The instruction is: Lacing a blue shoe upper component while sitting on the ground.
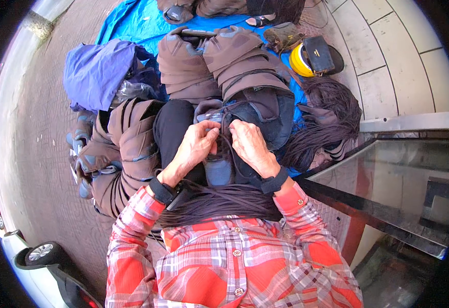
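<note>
Between my hands lies a brown and grey-blue shoe upper [218, 172], its toe toward me and its tongue standing up at the far end. A dark shoelace [225, 134] runs along its opening. My left hand [197, 142] pinches at the left edge of that opening, thumb against forefinger, seemingly on the lace. On the other side my right hand [250, 145] is closed with its fingertips on the lace. What sits exactly under the fingertips is partly hidden. Across my lap rests a thick bundle of dark laces [219, 203].
Nested shoe uppers [191, 66] stand beyond my hands; more uppers [132, 138] lie left. Purple cloth [98, 72] and blue tarp [124, 23] are farther off. Rightward are a lace heap [327, 118], a yellow container [299, 61] under a black case [318, 54], and a glass-topped cabinet [378, 169].
</note>
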